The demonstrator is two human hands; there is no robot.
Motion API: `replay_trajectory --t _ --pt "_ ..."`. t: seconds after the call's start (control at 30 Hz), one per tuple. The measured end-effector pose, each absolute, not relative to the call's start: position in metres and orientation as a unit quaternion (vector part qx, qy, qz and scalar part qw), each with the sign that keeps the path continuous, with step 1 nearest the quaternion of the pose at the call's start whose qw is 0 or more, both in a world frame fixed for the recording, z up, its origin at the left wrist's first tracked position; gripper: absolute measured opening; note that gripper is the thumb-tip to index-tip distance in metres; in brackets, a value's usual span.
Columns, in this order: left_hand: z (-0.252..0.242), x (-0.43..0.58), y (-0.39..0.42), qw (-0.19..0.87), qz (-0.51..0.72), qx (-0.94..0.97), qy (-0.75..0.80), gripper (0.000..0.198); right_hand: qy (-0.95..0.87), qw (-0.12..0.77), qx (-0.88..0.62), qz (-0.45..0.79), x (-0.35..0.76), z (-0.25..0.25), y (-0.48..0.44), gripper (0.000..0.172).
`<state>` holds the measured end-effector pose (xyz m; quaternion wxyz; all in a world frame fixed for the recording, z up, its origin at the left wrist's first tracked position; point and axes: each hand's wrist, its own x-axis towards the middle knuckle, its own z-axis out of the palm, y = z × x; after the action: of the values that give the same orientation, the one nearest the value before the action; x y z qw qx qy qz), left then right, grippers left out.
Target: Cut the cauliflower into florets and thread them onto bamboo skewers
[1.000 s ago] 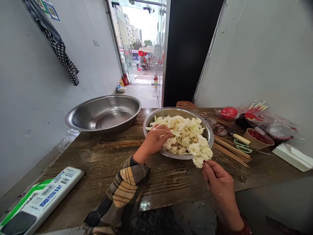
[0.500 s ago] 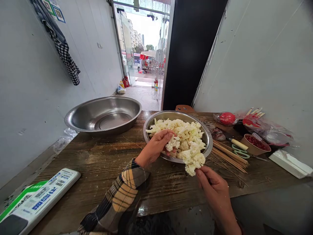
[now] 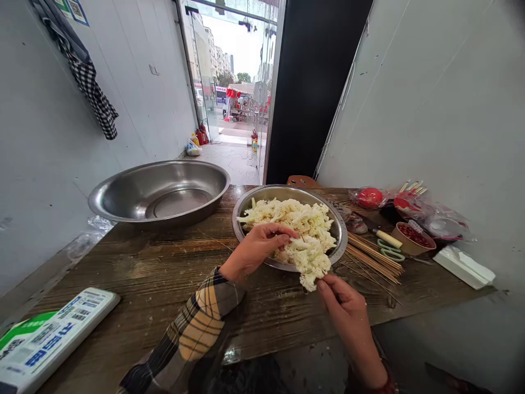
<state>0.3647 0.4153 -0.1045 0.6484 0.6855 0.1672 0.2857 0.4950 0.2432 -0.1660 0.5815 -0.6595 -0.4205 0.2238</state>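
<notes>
A steel bowl point(image 3: 341, 230) heaped with white cauliflower florets point(image 3: 293, 216) stands mid-table. My left hand point(image 3: 256, 249), in a plaid sleeve, reaches over the bowl's near rim with fingers curled on a floret at the pile's front. My right hand point(image 3: 342, 303) is closed below the bowl's near edge, pinching the lower end of a skewer loaded with cauliflower pieces point(image 3: 311, 261); the stick itself is mostly hidden. The two hands almost meet at the skewered pieces.
A large empty steel basin point(image 3: 159, 191) sits at the back left. Bamboo skewers point(image 3: 371, 256), green scissors point(image 3: 389, 253), a brown bowl of red bits point(image 3: 412, 238) and plastic bags lie to the right. A green-and-white box point(image 3: 45, 342) lies at the near left.
My right hand has drawn the loaded skewer left and closer to the bowl's front. My left hand has shifted from the pile's middle to its near edge, meeting the skewer.
</notes>
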Motion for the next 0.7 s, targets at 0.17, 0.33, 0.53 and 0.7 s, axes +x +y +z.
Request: replay_trajectory --t 0.17,0.33,0.53,0.7 --pt "-0.106 0.367 0.415 0.613 0.255 0.725 0.182 0.032 -0.369 0.62 -0.637 0.271 0.493 -0.167 0.25 0.032" --pt "-0.115 0.37 0.422 0.53 0.296 0.781 0.143 0.02 -0.382 0.616 -0.638 0.259 0.492 -0.164 0.249 0.029" --pt "-0.112 0.371 0.418 0.531 0.312 0.779 0.115 0.013 -0.404 0.606 -0.641 0.242 0.49 -0.163 0.249 0.029" --pt "-0.109 0.372 0.411 0.623 0.296 0.698 0.194 0.023 -0.396 0.612 -0.638 0.248 0.49 -0.165 0.247 0.03"
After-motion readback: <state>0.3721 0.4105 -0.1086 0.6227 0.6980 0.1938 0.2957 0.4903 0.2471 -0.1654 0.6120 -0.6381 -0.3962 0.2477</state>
